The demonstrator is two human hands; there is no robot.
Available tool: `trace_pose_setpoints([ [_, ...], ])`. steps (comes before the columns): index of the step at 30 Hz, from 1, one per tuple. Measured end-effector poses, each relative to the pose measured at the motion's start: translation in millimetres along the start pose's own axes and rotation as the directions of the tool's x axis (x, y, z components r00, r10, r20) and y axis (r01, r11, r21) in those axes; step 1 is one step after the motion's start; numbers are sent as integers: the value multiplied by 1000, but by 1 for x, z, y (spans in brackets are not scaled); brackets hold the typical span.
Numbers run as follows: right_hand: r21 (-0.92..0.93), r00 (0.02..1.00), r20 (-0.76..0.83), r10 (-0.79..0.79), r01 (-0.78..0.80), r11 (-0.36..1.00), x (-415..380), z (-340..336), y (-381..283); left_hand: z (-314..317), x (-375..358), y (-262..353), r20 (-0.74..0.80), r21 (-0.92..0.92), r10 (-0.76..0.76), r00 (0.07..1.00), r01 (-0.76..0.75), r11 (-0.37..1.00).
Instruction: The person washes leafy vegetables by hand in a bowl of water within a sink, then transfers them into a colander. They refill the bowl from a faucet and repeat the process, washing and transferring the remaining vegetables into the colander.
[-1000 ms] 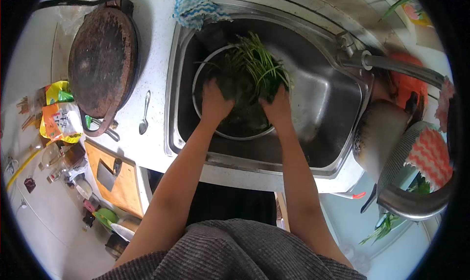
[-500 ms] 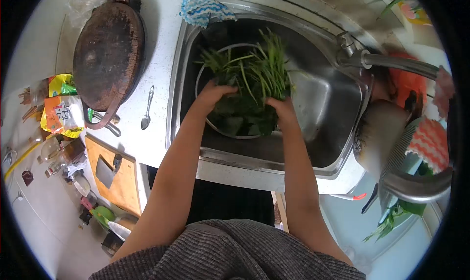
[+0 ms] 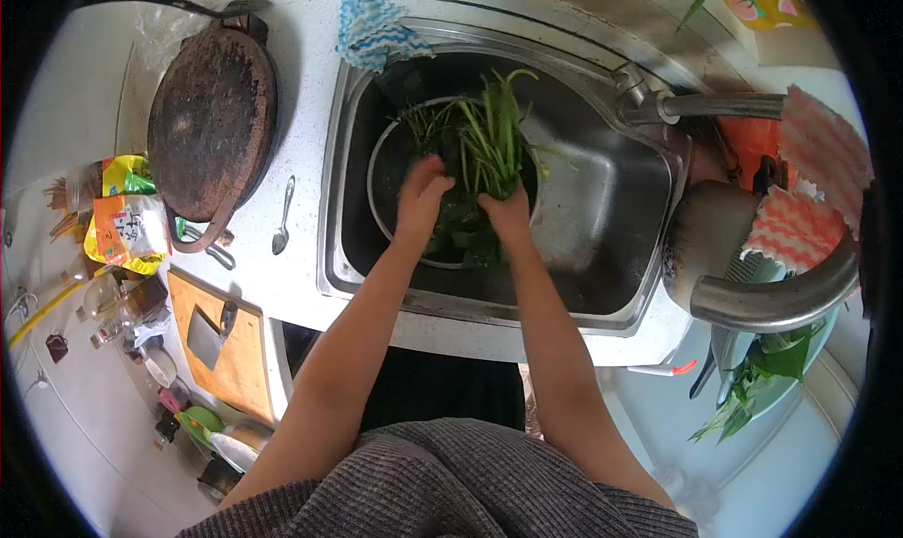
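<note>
Left hand (image 3: 420, 202) and right hand (image 3: 506, 212), fingers clenched around stringy leafy greens (image 3: 484, 152), above round steel bowl (image 3: 378, 176) in sink (image 3: 611, 209).

Hands at work over a bowl in a kitchen sink

Both the left hand (image 3: 420, 199) and the right hand (image 3: 508, 213) meet on a bunch of greens (image 3: 484, 148) in a bowl (image 3: 381, 166) inside the sink (image 3: 611, 199). A tap (image 3: 696, 107) reaches in from the far right. A cloth (image 3: 372, 28) lies at the far left corner. On the counter to the left sit a spoon (image 3: 281, 218) and a griddle (image 3: 212, 119); a cutting board (image 3: 230, 345) lies nearer.
</note>
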State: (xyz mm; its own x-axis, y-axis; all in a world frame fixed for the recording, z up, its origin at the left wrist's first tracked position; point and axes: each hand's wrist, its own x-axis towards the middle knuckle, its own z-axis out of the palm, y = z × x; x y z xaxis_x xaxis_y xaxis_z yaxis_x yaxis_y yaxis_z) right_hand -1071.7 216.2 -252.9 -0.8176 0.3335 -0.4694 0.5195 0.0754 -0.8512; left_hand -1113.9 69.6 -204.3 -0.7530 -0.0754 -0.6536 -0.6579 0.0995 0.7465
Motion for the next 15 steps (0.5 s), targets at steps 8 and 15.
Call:
trace_pose_setpoints([
  [8,-416,941,172,-291,337,844,-61,18,-29,31,-24,22,148,-102,42,988,-27,994],
  [15,-218,917,157,-366,394,893,-74,-18,-32,-8,-38,17,130,-423,-92,987,139,895],
])
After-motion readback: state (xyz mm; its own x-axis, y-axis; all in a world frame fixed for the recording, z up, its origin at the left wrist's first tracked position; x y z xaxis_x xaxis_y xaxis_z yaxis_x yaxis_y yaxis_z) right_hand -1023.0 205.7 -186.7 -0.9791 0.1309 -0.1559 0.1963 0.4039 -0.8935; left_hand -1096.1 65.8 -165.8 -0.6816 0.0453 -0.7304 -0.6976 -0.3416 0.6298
